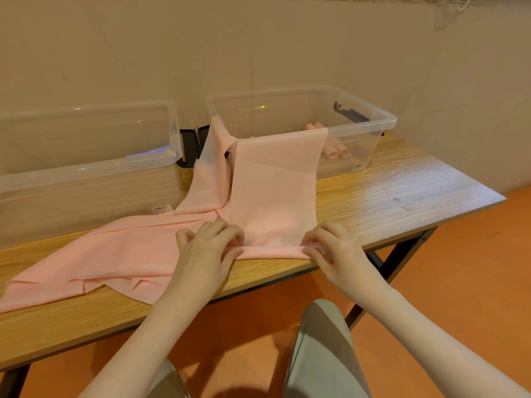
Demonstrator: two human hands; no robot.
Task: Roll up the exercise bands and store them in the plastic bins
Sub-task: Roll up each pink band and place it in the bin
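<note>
Pink exercise band (273,193) hung from the right bin (373,130) at 1 o'clock down onto the table (402,191), and my left hand (209,248) and right hand (333,248) pinched its near edge.

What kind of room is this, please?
Probably a plain indoor work or storage room, not a gym floor: a bare wall, a wooden table on an orange floor, and two clear bins.
</note>
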